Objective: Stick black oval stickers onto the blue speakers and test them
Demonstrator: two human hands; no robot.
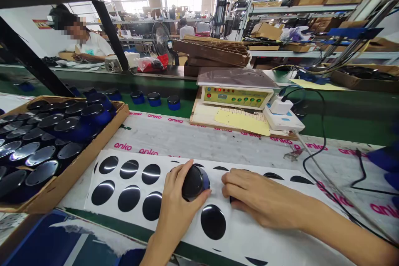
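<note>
My left hand (177, 199) holds a round blue-and-black unit (195, 183), fingers and thumb wrapped about its sides, its black face tilted toward me. To its right, my right hand (240, 193) is closed low over a white sheet (196, 232), with the dark edge of something under its fingers; whether it grips that cannot be made out. The sheet bears rows of black round stickers, such as one (213, 222) just below and between my hands. Further stickers lie to the left of my left hand.
At the left stands a cardboard box (93, 143) full of blue-and-black units. More units (173, 102) sit on the green belt (187, 112) behind. A control box (235, 93), power strip (283, 118) and black cables lie beyond my right hand. A person (90, 48) sits across at left.
</note>
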